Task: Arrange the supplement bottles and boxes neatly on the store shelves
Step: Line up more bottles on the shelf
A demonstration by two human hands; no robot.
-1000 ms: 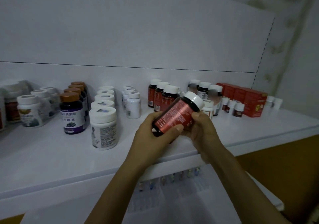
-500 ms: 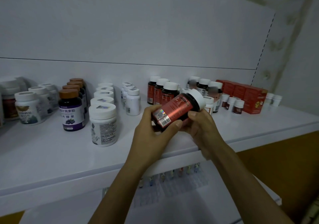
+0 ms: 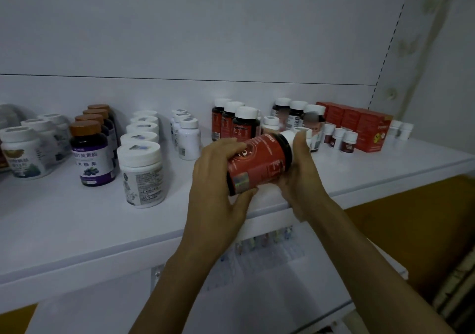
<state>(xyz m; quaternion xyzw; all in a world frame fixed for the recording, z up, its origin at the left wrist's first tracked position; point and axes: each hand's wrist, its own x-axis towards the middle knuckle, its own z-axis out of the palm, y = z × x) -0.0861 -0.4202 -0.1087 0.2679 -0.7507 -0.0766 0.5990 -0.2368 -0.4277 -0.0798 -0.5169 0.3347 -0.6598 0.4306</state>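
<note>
While the left hand (image 3: 218,179) is curling its fingers (image 3: 224,144) round the base of the bottle (image 3: 259,164) and the right hand (image 3: 303,177) is clasping the cap end, it is hanging tilted above the shelf (image 3: 77,231) front. I'm thinking it is wanting standing upright, label outward, squarely before the matching row (image 3: 239,125).

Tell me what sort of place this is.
Probably a shop or pharmacy display: a white shelf carries supplement bottles in rows by kind, red boxes stand near its right end, and the left hand and right hand hold a red-labelled bottle.
</note>
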